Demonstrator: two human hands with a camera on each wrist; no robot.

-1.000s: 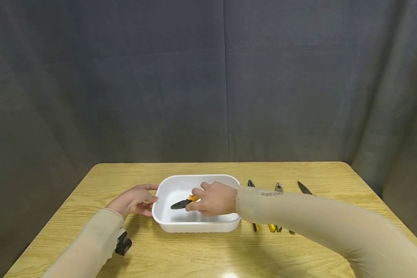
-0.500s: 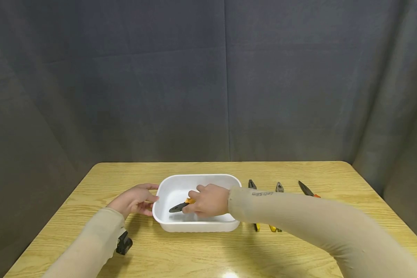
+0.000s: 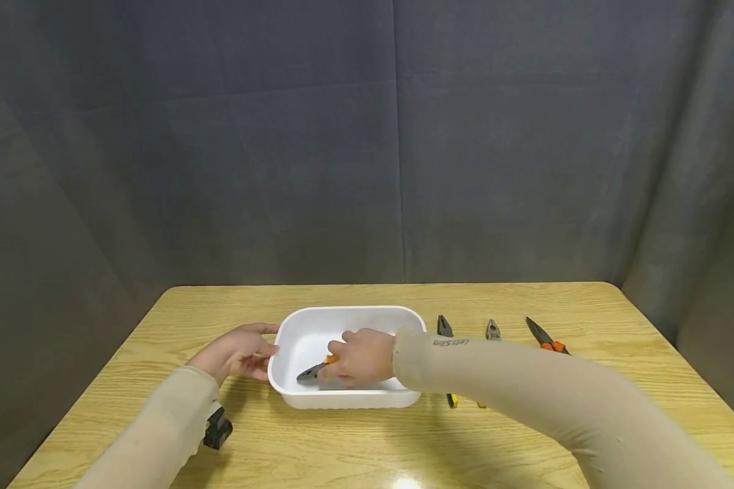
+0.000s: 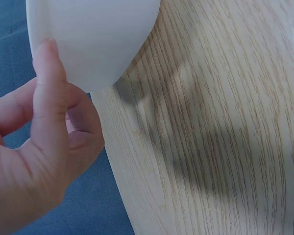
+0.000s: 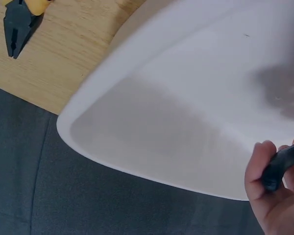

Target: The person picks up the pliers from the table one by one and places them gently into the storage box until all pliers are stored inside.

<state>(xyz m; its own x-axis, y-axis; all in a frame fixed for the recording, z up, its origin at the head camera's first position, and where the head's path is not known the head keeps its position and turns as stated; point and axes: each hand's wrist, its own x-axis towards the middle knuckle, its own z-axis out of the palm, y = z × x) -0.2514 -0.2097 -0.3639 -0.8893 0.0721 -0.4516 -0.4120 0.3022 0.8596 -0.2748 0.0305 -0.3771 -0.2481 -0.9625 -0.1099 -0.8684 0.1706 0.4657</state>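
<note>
A white plastic basin (image 3: 348,401) stands on the wooden table. My left hand (image 3: 242,352) holds its left rim; in the left wrist view the thumb lies against the white wall and the other fingers curl behind it. Inside the basin, my right hand (image 3: 361,358) grips a pair of pliers (image 3: 310,373) by orange-and-black handles. Their dark jaws point left, low near the basin floor. In the right wrist view, a black handle end (image 5: 280,168) pokes out of the right hand (image 5: 279,196), and the jaws are out of sight.
Right of the basin lie more pliers: one with dark jaws (image 3: 444,326), one with grey jaws (image 3: 493,331), and one with orange handles (image 3: 553,346). My right sleeve (image 3: 514,373) covers parts of them. A grey curtain (image 3: 367,149) hangs behind the table (image 3: 318,448).
My right hand has moved slightly left and down inside the basin with the pliers, whose jaws are now lower. The orange-handled pliers on the table show more. My left hand has stayed put.
</note>
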